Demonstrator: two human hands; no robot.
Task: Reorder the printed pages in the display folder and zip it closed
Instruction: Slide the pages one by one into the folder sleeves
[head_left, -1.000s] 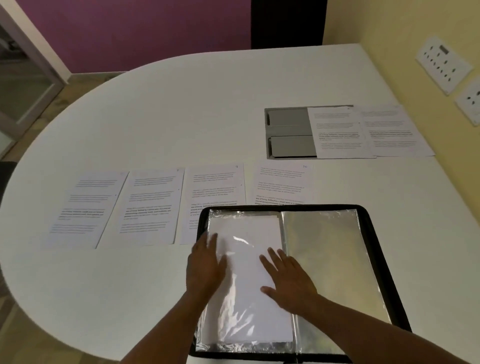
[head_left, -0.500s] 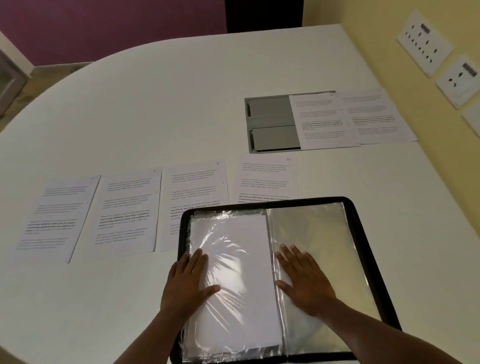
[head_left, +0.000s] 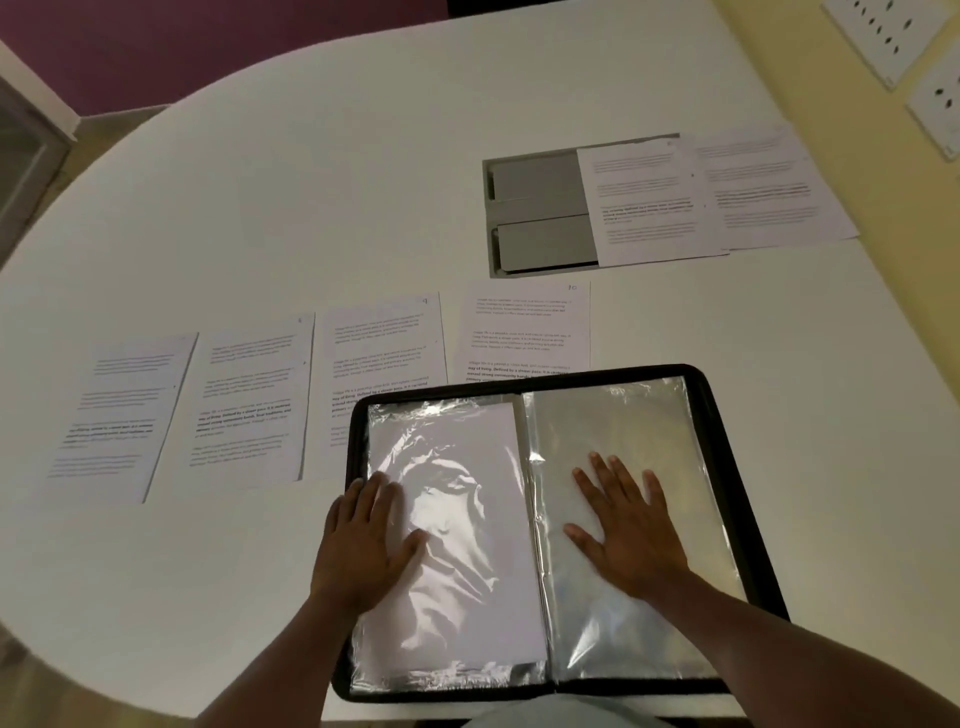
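The black zip display folder (head_left: 724, 467) lies open at the table's near edge. Its left plastic sleeve (head_left: 457, 519) holds a white sheet, blank side up. The right sleeve (head_left: 613, 415) looks empty and silvery. My left hand (head_left: 358, 545) rests flat on the left sleeve, fingers spread. My right hand (head_left: 628, 530) lies flat on the right sleeve next to the spine. Several printed pages (head_left: 249, 400) lie in a row behind and left of the folder; the rightmost one (head_left: 524, 327) is partly under the folder's top edge. Two more pages (head_left: 711, 197) lie at the far right.
A grey recessed cable hatch (head_left: 535, 218) sits in the white table (head_left: 311, 208), partly covered by one page. The yellow wall with socket plates (head_left: 883, 36) runs along the right. The table's curved edge drops away at the left and front.
My right hand slid from the left sleeve across the spine onto the right sleeve. My left hand shifted down and left along the left sleeve. The camera view moved closer.
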